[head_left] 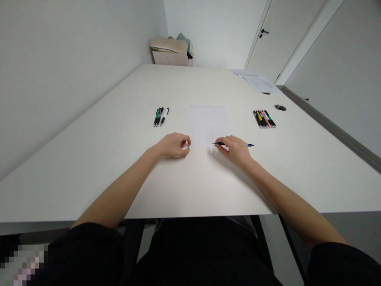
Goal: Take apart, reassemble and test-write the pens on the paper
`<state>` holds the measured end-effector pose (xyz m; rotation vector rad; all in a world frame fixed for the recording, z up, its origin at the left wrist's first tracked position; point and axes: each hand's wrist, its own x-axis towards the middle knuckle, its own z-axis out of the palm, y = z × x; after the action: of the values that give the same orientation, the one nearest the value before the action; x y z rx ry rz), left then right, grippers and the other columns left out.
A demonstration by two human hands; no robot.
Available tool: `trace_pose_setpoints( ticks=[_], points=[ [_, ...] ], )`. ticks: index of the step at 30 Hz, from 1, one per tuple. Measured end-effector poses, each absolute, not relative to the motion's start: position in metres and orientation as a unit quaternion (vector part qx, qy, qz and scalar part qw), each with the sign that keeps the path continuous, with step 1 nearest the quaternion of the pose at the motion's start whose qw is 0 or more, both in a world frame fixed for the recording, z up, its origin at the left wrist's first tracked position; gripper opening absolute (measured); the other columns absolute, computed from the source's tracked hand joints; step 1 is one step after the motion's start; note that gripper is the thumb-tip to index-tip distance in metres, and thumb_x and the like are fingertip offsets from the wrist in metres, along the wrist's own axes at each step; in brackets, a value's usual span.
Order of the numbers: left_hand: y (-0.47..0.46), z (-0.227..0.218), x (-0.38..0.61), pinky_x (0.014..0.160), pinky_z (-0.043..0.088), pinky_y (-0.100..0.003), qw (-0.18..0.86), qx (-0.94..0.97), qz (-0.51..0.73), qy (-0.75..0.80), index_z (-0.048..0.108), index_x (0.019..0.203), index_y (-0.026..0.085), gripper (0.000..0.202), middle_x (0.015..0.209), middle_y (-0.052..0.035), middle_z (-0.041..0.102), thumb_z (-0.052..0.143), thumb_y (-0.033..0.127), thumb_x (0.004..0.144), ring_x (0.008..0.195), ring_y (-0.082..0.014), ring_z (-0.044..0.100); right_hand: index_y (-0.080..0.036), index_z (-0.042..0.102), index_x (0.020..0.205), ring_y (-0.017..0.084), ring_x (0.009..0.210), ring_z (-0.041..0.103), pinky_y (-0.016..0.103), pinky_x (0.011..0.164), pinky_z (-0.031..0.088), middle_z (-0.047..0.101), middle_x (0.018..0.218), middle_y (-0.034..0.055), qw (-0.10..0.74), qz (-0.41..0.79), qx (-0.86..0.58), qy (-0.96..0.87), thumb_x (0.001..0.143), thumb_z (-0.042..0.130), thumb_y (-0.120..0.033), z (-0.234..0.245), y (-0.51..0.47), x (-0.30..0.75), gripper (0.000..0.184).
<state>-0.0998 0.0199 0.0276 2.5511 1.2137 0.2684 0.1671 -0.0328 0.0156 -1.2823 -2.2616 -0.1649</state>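
Observation:
In the middle of the white table (166, 190), my left hand (175, 145) rests at the lower left corner of a white sheet of paper (208, 121). Its thumb and fingertips curl toward each other around a tiny dark and silvery piece (188, 147), too small to name. My right hand (235, 149) is closed on a dark pen (250, 145) with a blue section, lying almost level over the sheet's lower right edge. The pen's thin tip points left, toward my left hand, and the fingers cover its middle.
Beyond my left hand lie pens (157, 117), a short black pen part (162, 121) and a small black clip-like piece (168, 111). A row of several pens (264, 119) lies at the right. Printed papers (258, 81) and a round table insert (280, 107) are farther back.

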Motion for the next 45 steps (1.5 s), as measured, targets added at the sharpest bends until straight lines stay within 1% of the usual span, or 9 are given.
trace_pose_setpoints(
  ticks=[4, 8, 11, 19, 24, 27, 38, 45],
  points=[
    [0.018, 0.033, -0.097, 0.058, 0.036, -0.022, 0.149, 0.894, 0.131, 0.401, 0.064, 0.087, 0.018, 0.025, 0.069, 0.0005, 0.060, 0.058, 0.033, 0.068, 0.060, -0.0118, 0.052, -0.021, 0.065, 0.091, 0.016, 0.069, 0.058, 0.027, 0.063, 0.038, 0.068, 0.076, 0.0042, 0.267, -0.060, -0.473, -0.838, 0.090, 0.049, -0.032, 0.017, -0.033, 0.167, 0.020],
    [0.006, 0.036, -0.083, 0.061, 0.039, -0.023, 0.130, 0.893, 0.220, 0.371, 0.063, 0.088, 0.017, 0.020, 0.071, -0.0004, 0.059, 0.056, 0.031, 0.075, 0.060, -0.0108, 0.051, -0.020, 0.065, 0.093, 0.016, 0.070, 0.059, 0.028, 0.064, 0.038, 0.069, 0.079, 0.0038, 0.268, -0.069, -0.459, -0.844, 0.090, 0.048, -0.033, 0.018, -0.035, 0.165, 0.021],
    [-0.007, 0.037, -0.068, 0.062, 0.039, -0.023, 0.102, 0.893, 0.266, 0.350, 0.063, 0.090, 0.017, 0.022, 0.074, -0.0017, 0.061, 0.056, 0.034, 0.080, 0.062, -0.0110, 0.052, -0.020, 0.065, 0.094, 0.016, 0.071, 0.059, 0.028, 0.066, 0.038, 0.070, 0.082, 0.0037, 0.266, -0.067, -0.447, -0.851, 0.092, 0.046, -0.034, 0.021, -0.038, 0.161, 0.024],
    [-0.016, 0.032, -0.053, 0.061, 0.041, -0.021, 0.075, 0.892, 0.286, 0.342, 0.065, 0.091, 0.019, 0.021, 0.083, -0.0028, 0.064, 0.055, 0.037, 0.085, 0.068, -0.0103, 0.057, -0.021, 0.065, 0.094, 0.016, 0.072, 0.059, 0.029, 0.066, 0.038, 0.071, 0.082, 0.0041, 0.262, -0.065, -0.434, -0.859, 0.093, 0.044, -0.036, 0.023, -0.041, 0.154, 0.026],
    [-0.018, 0.032, -0.051, 0.060, 0.042, -0.022, 0.080, 0.891, 0.294, 0.337, 0.066, 0.088, 0.019, 0.022, 0.082, -0.0034, 0.065, 0.050, 0.035, 0.088, 0.068, -0.0108, 0.057, -0.021, 0.066, 0.097, 0.016, 0.073, 0.059, 0.029, 0.066, 0.038, 0.070, 0.083, 0.0042, 0.261, -0.074, -0.427, -0.863, 0.093, 0.043, -0.036, 0.023, -0.041, 0.153, 0.028],
    [-0.017, 0.031, -0.053, 0.062, 0.042, -0.022, 0.081, 0.885, 0.311, 0.336, 0.065, 0.085, 0.018, 0.021, 0.080, -0.0032, 0.065, 0.051, 0.033, 0.088, 0.066, -0.0106, 0.056, -0.021, 0.066, 0.101, 0.016, 0.072, 0.059, 0.029, 0.065, 0.037, 0.070, 0.083, 0.0039, 0.263, -0.086, -0.428, -0.860, 0.093, 0.043, -0.035, 0.024, -0.041, 0.154, 0.028],
    [-0.014, 0.030, -0.056, 0.062, 0.040, -0.022, 0.089, 0.881, 0.312, 0.344, 0.063, 0.081, 0.018, 0.013, 0.078, -0.0021, 0.063, 0.054, 0.027, 0.082, 0.064, -0.0104, 0.053, -0.021, 0.068, 0.093, 0.015, 0.070, 0.058, 0.029, 0.064, 0.037, 0.070, 0.080, 0.0039, 0.261, -0.081, -0.444, -0.853, 0.092, 0.044, -0.033, 0.024, -0.040, 0.158, 0.026],
    [-0.010, 0.026, -0.059, 0.060, 0.039, -0.022, 0.089, 0.876, 0.338, 0.331, 0.060, 0.077, 0.017, 0.008, 0.072, -0.0003, 0.059, 0.055, 0.023, 0.078, 0.059, -0.0092, 0.047, -0.020, 0.068, 0.092, 0.015, 0.070, 0.058, 0.028, 0.064, 0.038, 0.070, 0.080, 0.0036, 0.272, -0.092, -0.440, -0.851, 0.091, 0.046, -0.032, 0.022, -0.037, 0.163, 0.024]
  ],
)
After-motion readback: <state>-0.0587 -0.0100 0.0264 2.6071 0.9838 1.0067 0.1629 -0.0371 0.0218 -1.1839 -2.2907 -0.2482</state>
